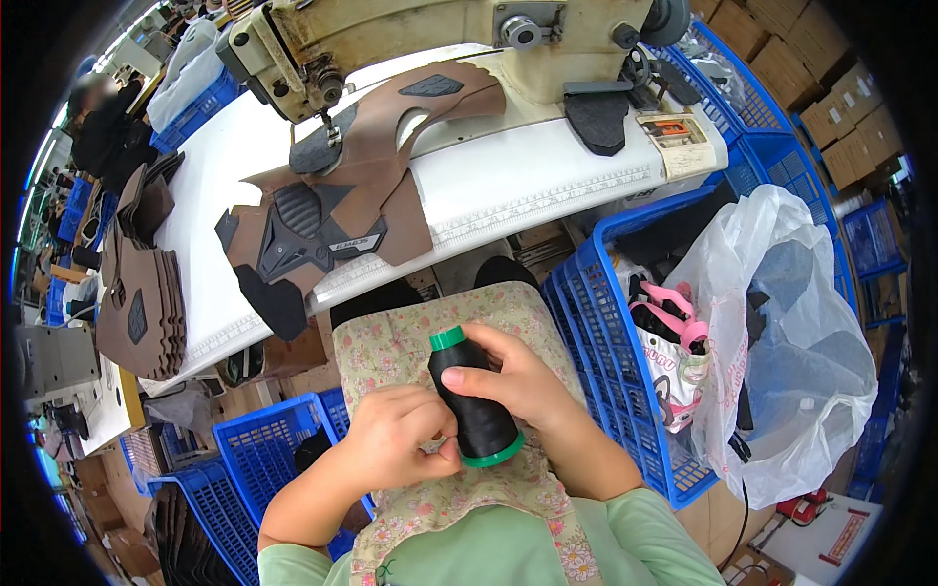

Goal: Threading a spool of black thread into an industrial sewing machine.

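The spool of black thread is above the lap, over the flowered apron. The right hand is grasping it around its far part; the left hand has its fingers curled closed at the spool's near left side, and whether it pinches a thread end, I cannot tell. So the handling of the spool seems to be in progress, and it is not set down. Farther, the brown piece lies on the white table, partly under the head of the sewing machine, with dark patches in place; whether its sewing is complete, the view does not show. At left are more stacked brown pieces.
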`<act>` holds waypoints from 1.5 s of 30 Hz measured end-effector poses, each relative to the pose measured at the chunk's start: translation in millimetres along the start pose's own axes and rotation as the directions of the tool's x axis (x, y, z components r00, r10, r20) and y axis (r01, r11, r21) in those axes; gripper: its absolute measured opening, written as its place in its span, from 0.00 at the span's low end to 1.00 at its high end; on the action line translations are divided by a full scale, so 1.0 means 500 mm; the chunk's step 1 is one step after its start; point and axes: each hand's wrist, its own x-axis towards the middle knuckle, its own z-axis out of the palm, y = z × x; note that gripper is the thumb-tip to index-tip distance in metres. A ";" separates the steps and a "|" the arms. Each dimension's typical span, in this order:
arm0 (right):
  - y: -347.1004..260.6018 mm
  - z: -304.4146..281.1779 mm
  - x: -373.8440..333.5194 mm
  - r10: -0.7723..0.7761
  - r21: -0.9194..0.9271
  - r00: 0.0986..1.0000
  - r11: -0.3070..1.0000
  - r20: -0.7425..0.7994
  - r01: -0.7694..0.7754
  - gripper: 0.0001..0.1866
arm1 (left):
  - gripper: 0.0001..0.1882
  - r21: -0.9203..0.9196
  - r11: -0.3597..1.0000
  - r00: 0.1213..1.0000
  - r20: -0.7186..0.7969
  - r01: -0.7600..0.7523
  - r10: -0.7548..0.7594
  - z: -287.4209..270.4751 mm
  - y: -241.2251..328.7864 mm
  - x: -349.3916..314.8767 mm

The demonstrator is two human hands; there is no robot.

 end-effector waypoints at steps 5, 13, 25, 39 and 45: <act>0.013 -0.006 0.006 0.028 0.049 0.999 0.998 0.041 -0.030 0.24 | 0.10 -0.067 0.996 0.997 0.051 0.053 -0.049 -0.008 0.000 -0.005; -0.003 0.005 0.004 0.034 0.098 0.999 0.995 -0.015 -0.033 0.21 | 0.10 -0.107 0.973 0.972 -0.096 0.206 -0.217 0.010 0.002 -0.013; -0.013 0.006 -0.007 -0.029 0.132 0.993 0.990 -0.112 0.044 0.20 | 0.11 -0.149 0.989 0.988 -0.154 -0.023 0.000 0.004 -0.006 -0.020; -0.028 0.013 -0.020 -0.114 0.074 0.979 0.989 -0.168 0.128 0.26 | 0.12 -0.023 0.998 0.981 -0.185 -0.057 0.051 0.005 0.022 -0.005; -0.031 0.004 -0.028 -0.128 0.142 0.986 0.980 -0.109 0.142 0.26 | 0.12 -0.309 0.924 0.954 -0.124 0.224 -0.273 0.010 0.014 -0.033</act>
